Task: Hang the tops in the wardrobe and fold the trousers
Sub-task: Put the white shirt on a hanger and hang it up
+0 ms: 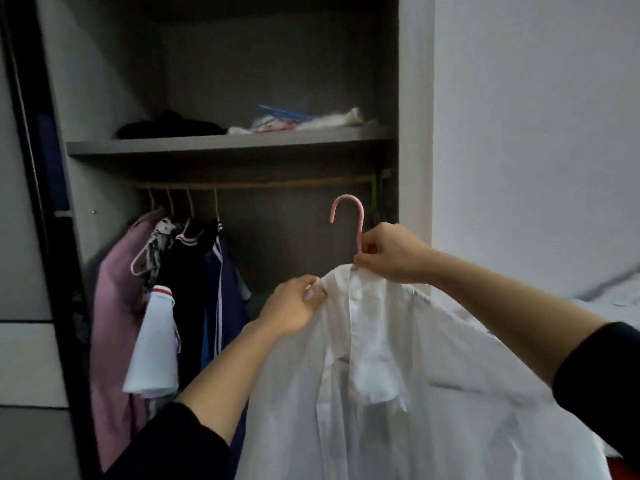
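Hanging is in hand: right hand (389, 252) pinches the pink hanger (349, 216) at its neck, left hand (294, 304) grips the white shirt (398, 375) collar, below the wardrobe rail (277, 184), hook needing lifting over it.

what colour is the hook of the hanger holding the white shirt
Pink; the hanger hook shows clearly in the head view, above the white shirt.

A home bedroom: an open built-in wardrobe (225, 98) with a rail (263, 185) of hung clothes (180, 289), a shelf (221, 143) bearing loose garments, and a bed (616, 299) against the plain wall at right.
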Motion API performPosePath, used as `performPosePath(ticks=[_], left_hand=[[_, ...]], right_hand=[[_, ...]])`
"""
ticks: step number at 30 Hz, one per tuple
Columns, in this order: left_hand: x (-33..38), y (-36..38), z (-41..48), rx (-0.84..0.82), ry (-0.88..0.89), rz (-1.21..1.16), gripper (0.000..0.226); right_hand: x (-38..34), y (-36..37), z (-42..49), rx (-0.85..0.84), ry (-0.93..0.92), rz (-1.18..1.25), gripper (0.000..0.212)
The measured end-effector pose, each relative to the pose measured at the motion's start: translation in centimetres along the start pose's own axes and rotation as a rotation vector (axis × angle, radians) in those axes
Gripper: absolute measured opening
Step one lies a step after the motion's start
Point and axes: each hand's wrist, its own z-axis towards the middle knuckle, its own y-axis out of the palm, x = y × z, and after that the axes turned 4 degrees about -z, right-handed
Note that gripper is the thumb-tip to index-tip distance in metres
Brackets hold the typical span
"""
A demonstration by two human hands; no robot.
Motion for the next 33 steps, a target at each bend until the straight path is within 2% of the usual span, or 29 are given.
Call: performPosePath(ticks=[8,18,25,30,33], left_hand=[[-7.9,-5.3,8.7,0.068,-0.025,0.253,0.046],[-15.9,-12.1,20.4,0.285,0.014,0.403,0.048],[-20.5,-16.1,27.8,0.360,0.056,0.545,0.068],[-22.9,-17.6,31.9,0.302,0.048,0.480,0.094],[-24.4,-18.0,33.2,0.261,0.015,0.516,0.100]], right_hand=[[-3.7,5.8,12.8,0.026,-0.032,-0.048,0.023],[-6.5,11.8,25.9,0.144,0.037,-0.003,0.013],[-9.1,13.8,35.3,0.256,0.115,-0.025,0.007],[-9.8,15.6,41.2,0.232,0.118,-0.066,0.027],[-10.3,17.0,43.8,0.239,0.118,-0.072,0.033]])
